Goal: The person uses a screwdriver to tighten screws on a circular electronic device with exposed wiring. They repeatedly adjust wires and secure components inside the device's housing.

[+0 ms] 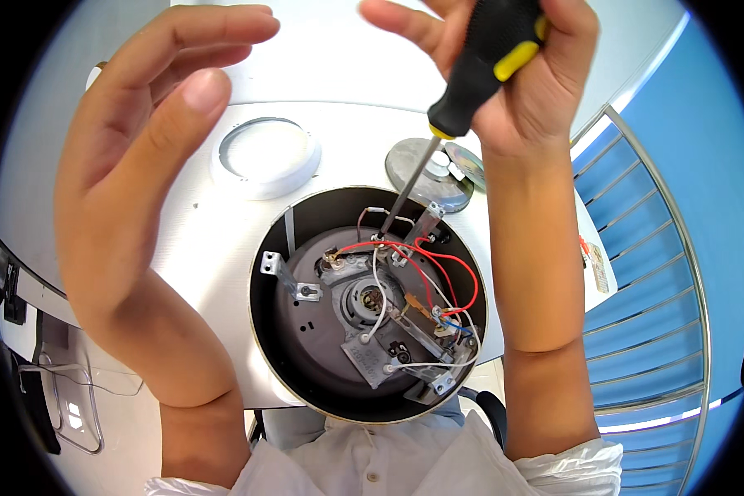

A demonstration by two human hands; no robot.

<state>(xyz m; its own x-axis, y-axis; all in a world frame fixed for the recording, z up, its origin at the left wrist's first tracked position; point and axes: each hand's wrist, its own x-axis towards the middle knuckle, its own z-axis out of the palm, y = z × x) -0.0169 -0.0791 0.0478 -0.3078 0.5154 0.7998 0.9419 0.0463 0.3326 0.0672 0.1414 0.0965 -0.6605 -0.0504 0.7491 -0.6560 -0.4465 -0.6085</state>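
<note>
My right hand (522, 120) is wrapped round the black and yellow handle of a screwdriver (481, 70). Its shaft slants down to the left, and the tip meets a wire terminal near the far inner side of a round, dark appliance housing (322, 321). Inside the housing are red wires (474, 277), white wires, metal brackets (283, 273) and a round centre part (367, 301). My left hand (132, 157) hovers above the left side of the table, fingers curved and thumb apart, with nothing in it.
On the white table (194, 264) a white plastic ring (304, 169) lies beyond the housing. A round grey disc part (405, 169) and a shiny disc (466, 163) sit behind it. A metal railing (696, 298) runs along the right. At the left stands a metal-framed chair (91, 409).
</note>
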